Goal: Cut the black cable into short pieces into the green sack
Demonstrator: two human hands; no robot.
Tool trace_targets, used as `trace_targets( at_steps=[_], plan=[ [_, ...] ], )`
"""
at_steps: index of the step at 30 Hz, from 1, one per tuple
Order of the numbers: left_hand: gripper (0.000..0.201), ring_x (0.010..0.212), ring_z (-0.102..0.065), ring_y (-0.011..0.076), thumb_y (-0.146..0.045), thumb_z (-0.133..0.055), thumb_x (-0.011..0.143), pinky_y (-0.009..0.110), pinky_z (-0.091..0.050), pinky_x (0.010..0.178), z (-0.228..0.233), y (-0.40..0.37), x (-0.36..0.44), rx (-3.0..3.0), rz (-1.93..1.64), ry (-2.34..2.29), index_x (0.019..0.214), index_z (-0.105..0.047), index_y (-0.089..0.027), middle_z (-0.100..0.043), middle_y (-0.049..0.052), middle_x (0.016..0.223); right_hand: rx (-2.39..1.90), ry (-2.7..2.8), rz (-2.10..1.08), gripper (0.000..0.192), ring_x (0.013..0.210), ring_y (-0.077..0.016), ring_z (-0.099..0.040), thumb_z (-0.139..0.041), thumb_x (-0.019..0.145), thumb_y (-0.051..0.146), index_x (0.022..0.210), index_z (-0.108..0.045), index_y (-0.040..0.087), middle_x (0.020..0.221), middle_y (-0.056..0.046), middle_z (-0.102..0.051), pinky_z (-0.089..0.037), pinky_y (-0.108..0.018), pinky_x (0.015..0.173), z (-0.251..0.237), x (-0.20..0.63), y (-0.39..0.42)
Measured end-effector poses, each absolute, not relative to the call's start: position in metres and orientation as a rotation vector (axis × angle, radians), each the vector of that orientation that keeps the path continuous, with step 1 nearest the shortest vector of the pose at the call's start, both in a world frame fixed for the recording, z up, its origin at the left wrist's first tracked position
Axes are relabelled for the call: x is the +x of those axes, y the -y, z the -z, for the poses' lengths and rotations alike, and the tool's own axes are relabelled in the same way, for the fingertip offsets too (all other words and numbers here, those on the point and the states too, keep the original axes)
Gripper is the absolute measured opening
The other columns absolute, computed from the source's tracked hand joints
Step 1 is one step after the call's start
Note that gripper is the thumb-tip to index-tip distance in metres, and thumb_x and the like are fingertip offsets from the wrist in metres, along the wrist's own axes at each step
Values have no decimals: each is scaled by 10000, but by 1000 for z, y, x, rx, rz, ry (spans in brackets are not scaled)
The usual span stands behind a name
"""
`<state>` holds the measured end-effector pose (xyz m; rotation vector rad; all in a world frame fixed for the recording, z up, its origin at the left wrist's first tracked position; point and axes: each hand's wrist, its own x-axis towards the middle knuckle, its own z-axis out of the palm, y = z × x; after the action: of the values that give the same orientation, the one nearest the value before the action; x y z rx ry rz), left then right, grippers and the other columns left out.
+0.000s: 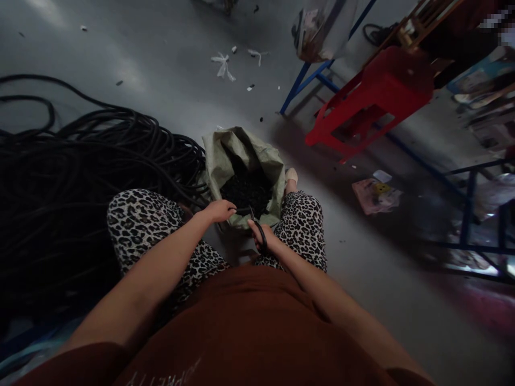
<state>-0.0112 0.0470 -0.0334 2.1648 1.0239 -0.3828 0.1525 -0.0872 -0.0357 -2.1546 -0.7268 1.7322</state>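
My left hand (220, 210) is closed around a black rubber cord (242, 211), whose end sticks out to the right over an open woven sack (213, 161). In my right hand (263, 236) is a pair of scissors (260, 231) with dark handles, blades pointing up at the cord's end. Whether the blades touch the cord, I cannot tell. Small black pieces (249, 187) lie inside the sack, which stands between my legs. From my left hand the cord runs back toward a big heap of black cord (132, 134) on the left.
A red plastic stool (378, 96) and a blue metal frame (300, 86) stand at the right. White plastic scraps (223, 65) litter the grey floor ahead. A pinkish packet (374, 195) lies on the floor to the right.
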Motion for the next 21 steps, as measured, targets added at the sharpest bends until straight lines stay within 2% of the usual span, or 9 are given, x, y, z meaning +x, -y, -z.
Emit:
trace_targets(
  at_steps=[7, 10, 21],
  plan=[
    [324, 995, -637, 212, -329, -493, 862, 249, -471, 787, 38, -49, -12, 2152, 493, -1030, 1099, -706, -271, -716, 42, 1076, -2234, 853, -1697, 559, 311, -115, -447, -408, 894, 615, 542, -488, 188, 398, 0, -441, -351, -209, 308, 39, 156, 89],
    [339, 1026, -628, 209, -336, -489, 860, 244, -471, 803, 39, -50, -12, 2157, 484, -1043, 1119, -697, -269, -704, 38, 1117, -2259, 803, -1689, 540, 325, -113, -452, -428, 883, 622, 582, -513, 181, 401, 7, -450, -364, -203, 321, 38, 157, 87],
    [338, 939, -644, 199, -348, -488, 861, 234, -464, 738, 39, -52, -14, 2134, 377, -1093, 1097, -710, -254, -729, 40, 1027, -2128, 535, -1854, 494, 377, -125, -509, -482, 868, 618, 727, -530, 147, 486, -6, -522, -403, -210, 356, 30, 152, 84]
  ],
)
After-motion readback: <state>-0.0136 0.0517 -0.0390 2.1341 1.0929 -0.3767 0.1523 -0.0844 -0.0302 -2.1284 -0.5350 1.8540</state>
